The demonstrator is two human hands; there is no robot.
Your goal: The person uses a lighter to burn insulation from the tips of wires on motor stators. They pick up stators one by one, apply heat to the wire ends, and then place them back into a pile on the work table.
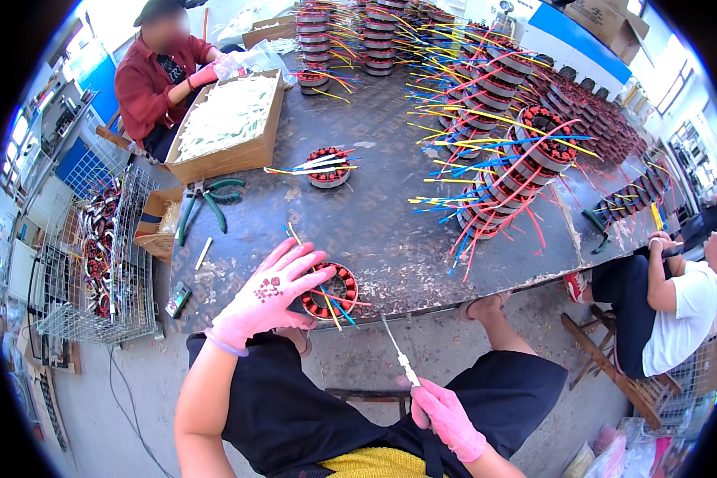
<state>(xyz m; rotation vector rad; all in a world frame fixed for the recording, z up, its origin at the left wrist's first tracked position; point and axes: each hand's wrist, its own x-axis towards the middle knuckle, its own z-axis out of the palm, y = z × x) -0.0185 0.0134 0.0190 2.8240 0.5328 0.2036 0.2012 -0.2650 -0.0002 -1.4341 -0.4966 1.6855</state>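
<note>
A: Location of the work?

B: Wound stator [352, 284], lower centre of frame, at the near edge of the tabletop [390, 239], open bore facing up. Whether dead flat or slightly tilted: cannot tell.

A: State of each hand?

B: Left hand [272, 288], pink-gloved: closed about the stator's left side, fingers over the far part, thumb toward the near side. Grip force not readable. Right hand [449, 418], also gloved, lower right of centre: clamped round the white handle of a thin-shafted tool [407, 368]. Tool tip near the stator, apart from it.

A: Expected handling?

B: Judgement only: dense for its size, so stiff and fairly heavy. The core should take a firm squeeze without harm.

A: Weak points?

B: Red coils [347, 279] around the bore, probably easy to nick. Also the yellow, blue and red leads [340, 308]: light, springy, likely to snag. Poor handles.

A: Best hold?

B: Outer rim, thumb and fingers on opposite sides, leads left free. Glove fabric should help against slipping on smooth metal.
</note>
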